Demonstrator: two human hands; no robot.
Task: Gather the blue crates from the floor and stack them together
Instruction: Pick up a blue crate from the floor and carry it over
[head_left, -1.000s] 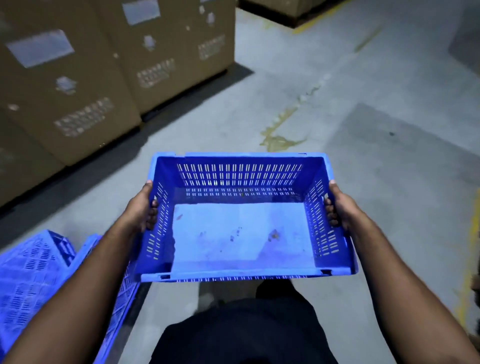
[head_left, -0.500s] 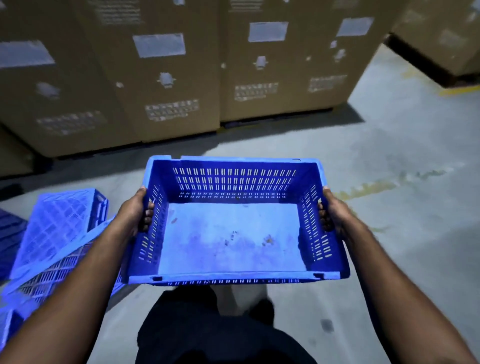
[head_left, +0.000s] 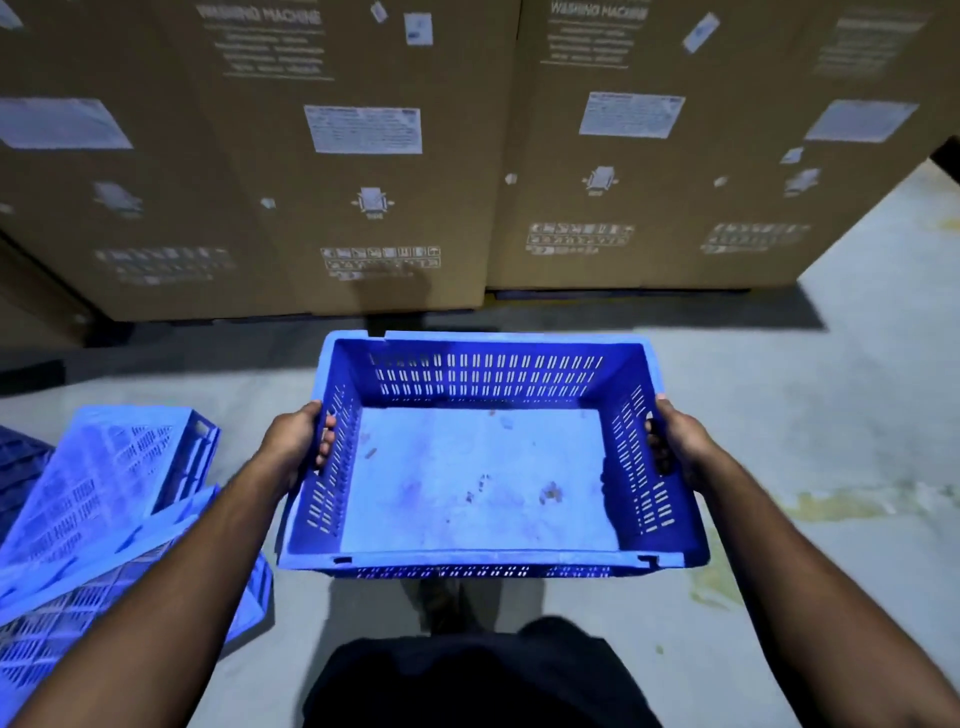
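The left hand (head_left: 296, 441) and right hand (head_left: 680, 447) each gripped a side wall of the empty blue crate (head_left: 488, 558), fingers curled through its handle slots, crate held between them.

1. My view has swung left: the washing-machine cartons (head_left: 363, 156) now fill the whole top, where open floor showed before.
2. The tipped blue crates (head_left: 104, 499) at my left have come further into view.
3. The yellow floor stain (head_left: 831, 506) now sits at right.

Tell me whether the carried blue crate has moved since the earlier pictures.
Yes. The carried crate, held by the left hand and right hand, has swung left: it now faces the cardboard boxes, near the blue crates on the floor.
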